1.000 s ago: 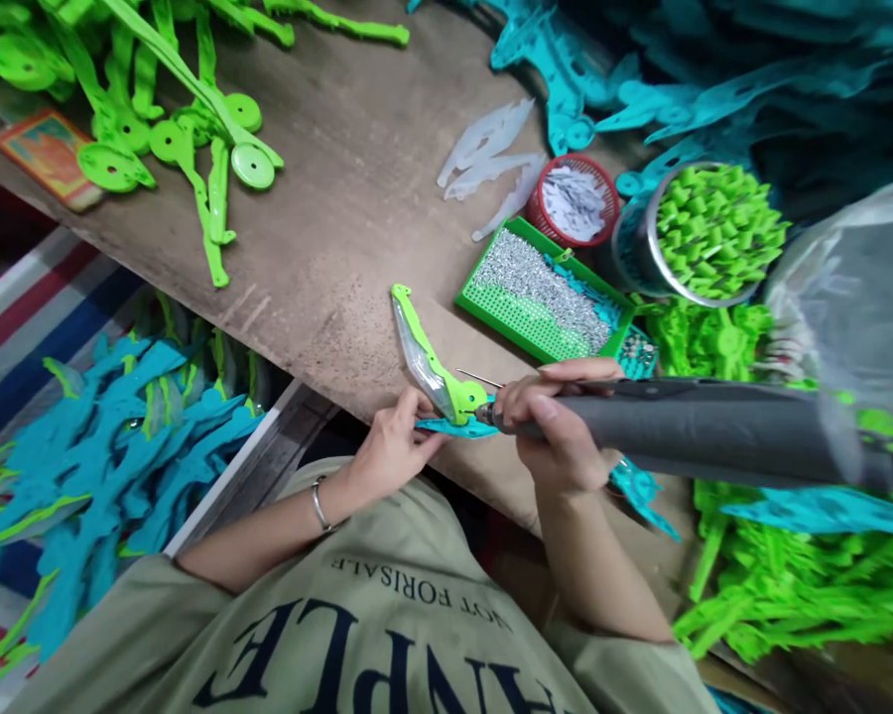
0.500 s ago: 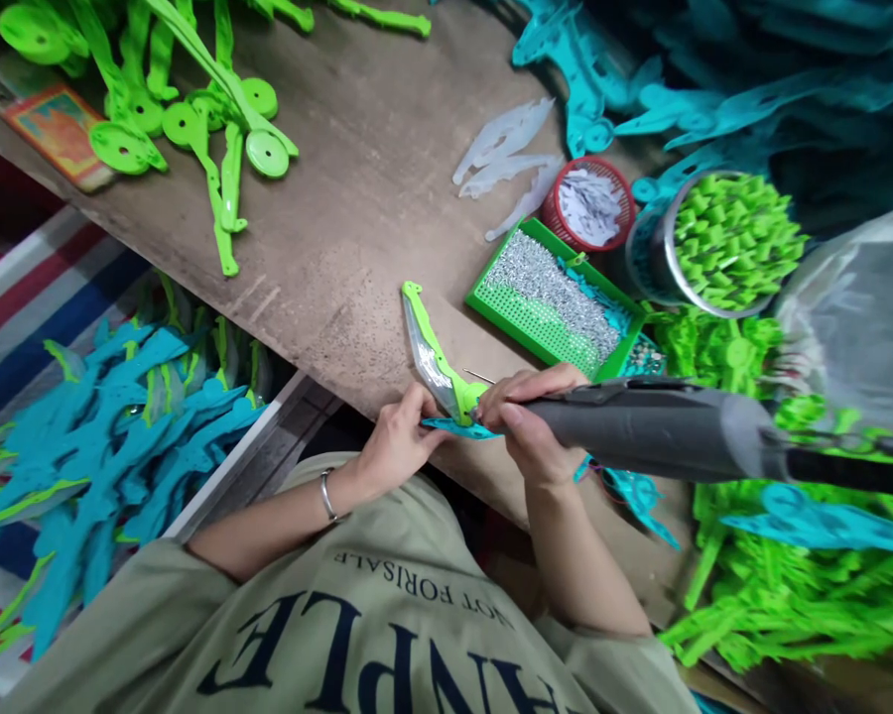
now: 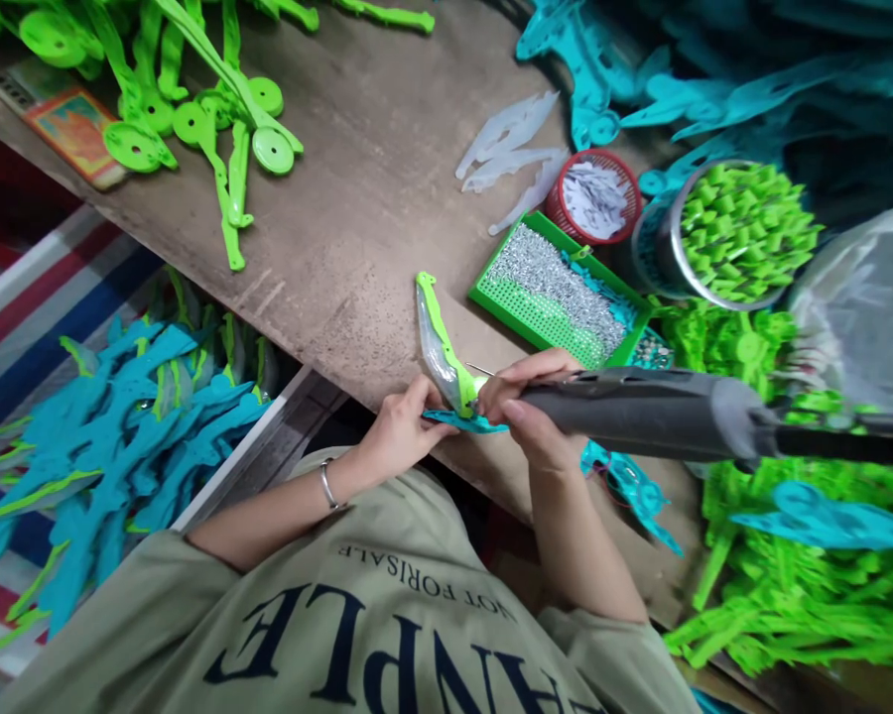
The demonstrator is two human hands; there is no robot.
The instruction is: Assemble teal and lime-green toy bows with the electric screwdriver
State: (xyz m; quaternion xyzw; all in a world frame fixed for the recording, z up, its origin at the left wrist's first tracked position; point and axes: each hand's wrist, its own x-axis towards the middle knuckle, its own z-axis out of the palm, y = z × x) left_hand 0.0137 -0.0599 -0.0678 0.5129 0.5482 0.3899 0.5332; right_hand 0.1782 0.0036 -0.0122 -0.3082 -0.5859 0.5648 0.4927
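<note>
- Evidently, at the far left, blue-and-green pieces (image 3: 111,426) are heaped on a striped sheet (image 3: 45,283) beside the table (image 3: 357,178).
- At upper left, green disc-ended parts (image 3: 245,109) are piled loosely on the table.
- By the left hand (image 3: 398,431), closed in a pinch, the left end of a blue part (image 3: 476,424) is gripped at the table's near edge; were that pinch loosened, the part could be twisted round by the tool.
- Over the blue part, a green arm with a clear strip (image 3: 438,337) is set; its far end is held by neither hand, so it could be swung out of line.
- By the right hand (image 3: 528,397), wrapped round its front, a dark grey power tool (image 3: 632,412) is gripped. Its tip is hidden by fingers; were it tilted, the plastic could be scratched or cracked.
- Just beyond, a green tray (image 3: 506,319) of small metal pieces (image 3: 558,283) could be spilled if bumped by the tool.
</note>
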